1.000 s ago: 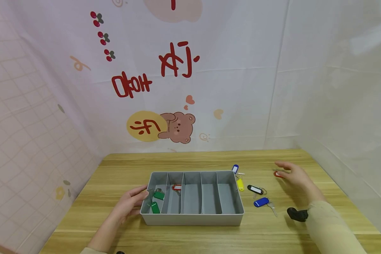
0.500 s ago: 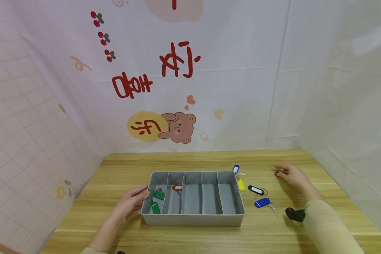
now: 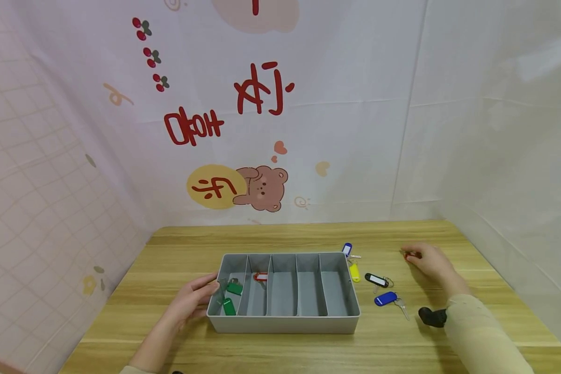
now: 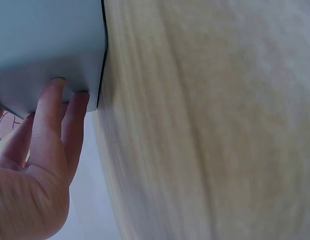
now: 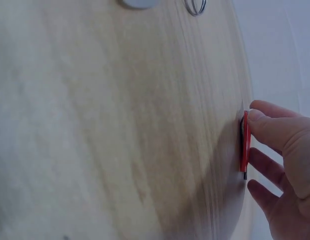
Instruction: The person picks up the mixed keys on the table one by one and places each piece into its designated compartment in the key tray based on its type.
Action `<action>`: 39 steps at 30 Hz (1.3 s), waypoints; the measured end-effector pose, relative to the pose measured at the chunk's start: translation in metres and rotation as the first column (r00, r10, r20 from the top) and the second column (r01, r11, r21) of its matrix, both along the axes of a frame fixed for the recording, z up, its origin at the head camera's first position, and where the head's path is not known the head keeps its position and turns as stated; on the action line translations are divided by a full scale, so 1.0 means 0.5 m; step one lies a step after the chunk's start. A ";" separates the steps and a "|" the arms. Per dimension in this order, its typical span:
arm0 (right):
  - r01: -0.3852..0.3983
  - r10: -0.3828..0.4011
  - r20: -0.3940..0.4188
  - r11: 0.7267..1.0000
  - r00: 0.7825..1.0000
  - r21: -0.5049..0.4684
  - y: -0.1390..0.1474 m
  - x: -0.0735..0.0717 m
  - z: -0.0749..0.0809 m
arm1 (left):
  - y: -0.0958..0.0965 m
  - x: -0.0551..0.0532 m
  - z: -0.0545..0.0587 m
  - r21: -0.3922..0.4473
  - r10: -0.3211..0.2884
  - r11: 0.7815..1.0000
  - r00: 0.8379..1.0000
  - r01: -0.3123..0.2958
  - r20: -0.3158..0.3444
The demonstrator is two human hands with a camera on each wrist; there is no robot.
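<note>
At the table's right side my right hand [image 3: 432,261] pinches a red key tag [image 3: 411,255] low at the tabletop. In the right wrist view the thumb lies against the edge-on red tag [image 5: 245,142], and the other fingers are around it. A grey five-compartment box [image 3: 282,324] stands mid-table. My left hand [image 3: 194,296] holds its left wall, thumb at the rim; in the left wrist view fingers [image 4: 47,125] press the outer wall. Two green key tags [image 3: 234,287] lie in the leftmost compartment, and another red key tag [image 3: 261,276] in the second.
Right of the box lie a blue key tag [image 3: 347,249], a yellow key tag [image 3: 354,272], a black key tag [image 3: 376,280] and another blue key tag [image 3: 385,298] with a key. A white printed curtain [image 3: 350,156] borders the table behind and at the sides.
My right hand's fingers have closed in around the red key tag, with the hand shifting slightly left. The left hand and the box have stayed in place.
</note>
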State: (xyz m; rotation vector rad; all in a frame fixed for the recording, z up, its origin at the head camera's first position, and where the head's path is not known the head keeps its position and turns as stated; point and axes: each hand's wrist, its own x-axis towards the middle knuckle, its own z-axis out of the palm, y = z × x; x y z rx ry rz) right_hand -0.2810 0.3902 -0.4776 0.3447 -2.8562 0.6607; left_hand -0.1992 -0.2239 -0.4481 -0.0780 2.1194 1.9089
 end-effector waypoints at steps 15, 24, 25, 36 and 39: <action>0.061 -0.062 0.030 0.998 0.998 0.013 0.004 0.006 -0.002 | 0.000 0.002 0.000 0.009 -0.006 1.000 1.000 0.006 -0.007; 0.108 -0.109 0.036 0.994 0.993 0.019 0.013 0.006 -0.002 | -0.001 0.001 0.001 0.016 -0.007 1.000 1.000 0.007 0.004; 0.107 -0.108 0.038 0.994 0.993 0.019 0.014 0.007 -0.002 | 0.000 0.001 0.001 0.012 -0.006 1.000 1.000 0.006 0.004; 0.143 -0.144 0.056 0.989 0.988 0.032 0.016 0.010 0.005 | 0.001 0.002 0.004 0.003 0.007 1.000 1.000 -0.007 0.000; 0.149 -0.151 0.063 0.988 0.987 0.032 0.015 0.009 0.009 | 0.001 0.002 0.004 0.004 0.003 1.000 1.000 -0.003 0.000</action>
